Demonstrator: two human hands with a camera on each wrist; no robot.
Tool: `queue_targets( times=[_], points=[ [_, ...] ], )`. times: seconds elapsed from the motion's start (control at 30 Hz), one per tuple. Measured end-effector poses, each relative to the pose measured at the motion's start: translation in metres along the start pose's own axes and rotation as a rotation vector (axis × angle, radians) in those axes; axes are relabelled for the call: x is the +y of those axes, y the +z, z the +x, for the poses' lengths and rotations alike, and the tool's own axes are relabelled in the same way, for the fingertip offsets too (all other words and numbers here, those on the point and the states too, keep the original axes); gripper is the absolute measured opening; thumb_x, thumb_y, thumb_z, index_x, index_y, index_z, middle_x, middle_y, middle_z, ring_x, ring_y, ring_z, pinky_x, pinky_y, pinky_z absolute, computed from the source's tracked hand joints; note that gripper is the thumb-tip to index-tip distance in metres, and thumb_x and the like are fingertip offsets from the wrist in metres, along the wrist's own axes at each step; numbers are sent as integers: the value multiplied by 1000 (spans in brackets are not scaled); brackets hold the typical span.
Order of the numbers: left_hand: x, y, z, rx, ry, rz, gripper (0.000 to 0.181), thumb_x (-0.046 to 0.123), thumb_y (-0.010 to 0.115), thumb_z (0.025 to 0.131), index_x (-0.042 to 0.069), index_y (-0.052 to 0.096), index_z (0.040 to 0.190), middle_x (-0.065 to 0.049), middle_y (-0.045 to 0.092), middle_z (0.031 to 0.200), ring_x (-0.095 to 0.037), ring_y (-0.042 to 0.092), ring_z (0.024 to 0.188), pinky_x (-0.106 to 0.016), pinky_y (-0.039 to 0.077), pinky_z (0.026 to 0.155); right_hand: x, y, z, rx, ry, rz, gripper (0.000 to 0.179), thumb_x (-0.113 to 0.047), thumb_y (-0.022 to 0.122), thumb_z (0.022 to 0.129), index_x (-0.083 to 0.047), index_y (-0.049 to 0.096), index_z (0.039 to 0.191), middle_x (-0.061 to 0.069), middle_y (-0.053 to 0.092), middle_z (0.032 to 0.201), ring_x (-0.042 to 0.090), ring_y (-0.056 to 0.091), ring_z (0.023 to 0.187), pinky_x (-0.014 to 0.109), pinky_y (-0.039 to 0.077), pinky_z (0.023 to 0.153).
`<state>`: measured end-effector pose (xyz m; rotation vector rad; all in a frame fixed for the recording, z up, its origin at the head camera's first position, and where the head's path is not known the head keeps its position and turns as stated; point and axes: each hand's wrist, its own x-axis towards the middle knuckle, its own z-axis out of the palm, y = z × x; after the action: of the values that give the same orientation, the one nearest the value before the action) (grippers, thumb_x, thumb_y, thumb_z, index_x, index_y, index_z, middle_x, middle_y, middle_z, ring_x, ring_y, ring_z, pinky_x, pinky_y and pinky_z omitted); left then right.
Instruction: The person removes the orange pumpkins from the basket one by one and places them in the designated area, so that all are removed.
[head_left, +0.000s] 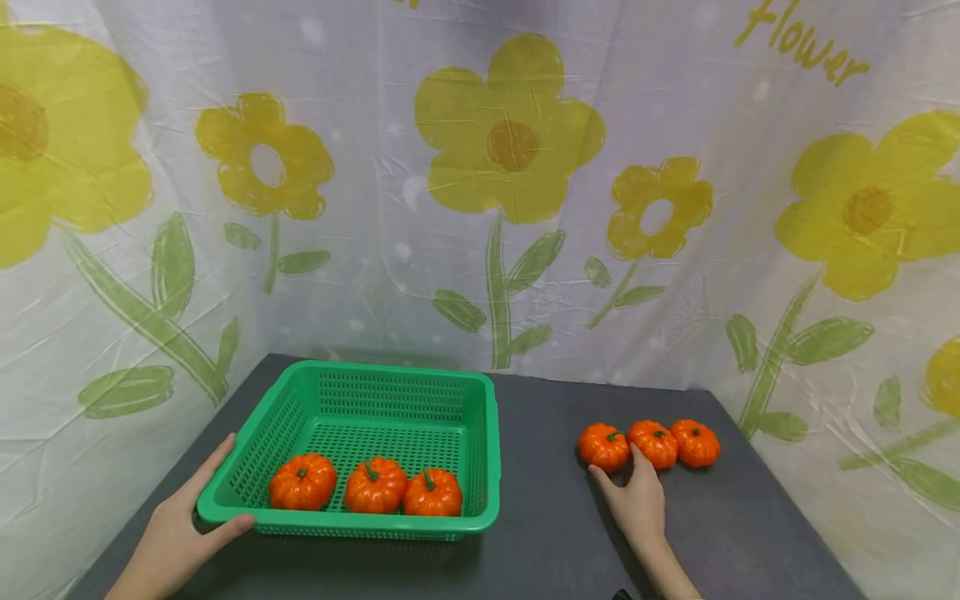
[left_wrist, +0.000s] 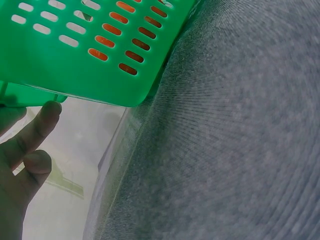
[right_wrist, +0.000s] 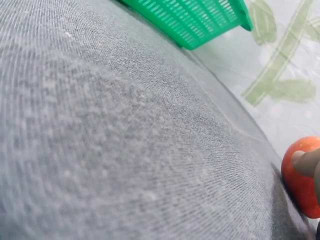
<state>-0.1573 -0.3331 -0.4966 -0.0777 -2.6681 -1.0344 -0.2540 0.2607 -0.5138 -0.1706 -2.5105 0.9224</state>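
The right hand (head_left: 637, 504) held the leftmost orange pumpkin (head_left: 602, 447) of a row of three, its thumb on the near side and a finger on the right, the grip as narrow as the fruit. That pumpkin sat at 11 o'clock from the hand, on the dark table (head_left: 555, 508). At 3 o'clock from it were the middle pumpkin (head_left: 654, 443), just beside, and the end pumpkin (head_left: 696, 442).

The left hand (head_left: 180, 529) gripped the green basket (head_left: 491, 467) at its 8 o'clock corner, thumb over the rim and fingers along the outside. The basket stood at 9 o'clock from the row, well apart. Inside, along its 6 o'clock side, lay three more: one pumpkin (head_left: 302, 482) toward 8 o'clock, a second pumpkin (head_left: 375, 487) near 5, and a third pumpkin (head_left: 433, 495) at 4, close beside the second.

Beyond, at 12 o'clock, hung a pale curtain (head_left: 367, 250) printed with yellow flowers.
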Motion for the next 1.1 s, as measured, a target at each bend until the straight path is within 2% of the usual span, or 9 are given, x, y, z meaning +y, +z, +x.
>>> queue_targets(
  times=[0.63,0.83,0.93,0.97,1.03,1.1],
  points=[
    [1,1,-2,9,4,-1,107,35,84,91,26,14,173,-35,38,161,-60,51,129,-78,46,88,-7,-2,-3,111,-89,8,82,-23,91,86,15,51,146,36,55,145,54,56,131,69,48,105],
    [0,-1,-1,-16,-14,6,107,37,82,93,27,11,173,-37,36,162,-64,49,129,-82,45,88,-17,-7,-2,147,-135,34,79,-22,91,85,11,54,146,33,58,145,51,58,129,68,49,103],
    [0,-2,-1,-29,-21,3,107,38,82,94,28,10,173,-37,35,162,-65,48,130,-83,44,88,-27,-11,-4,171,-176,54,79,-21,93,83,8,55,147,30,60,144,45,67,104,60,55,91],
    [1,-2,0,-29,-21,2,107,38,81,94,28,10,173,-37,35,162,-65,48,130,-82,44,88,-30,-12,-4,172,-188,63,79,-21,93,83,7,56,147,29,60,144,43,68,101,56,58,88],
    [1,-2,0,-21,-15,0,107,37,82,93,27,11,173,-37,35,162,-64,48,130,-82,44,88,-38,-15,-6,154,-196,76,78,-23,93,84,4,57,148,27,60,146,33,66,84,45,59,76],
    [1,-1,-1,-15,-11,1,108,37,83,93,26,12,173,-36,36,162,-64,48,130,-82,44,88,-45,-18,-8,115,-180,98,78,-26,92,85,1,56,149,24,59,149,22,59,70,33,54,65]
  ],
)
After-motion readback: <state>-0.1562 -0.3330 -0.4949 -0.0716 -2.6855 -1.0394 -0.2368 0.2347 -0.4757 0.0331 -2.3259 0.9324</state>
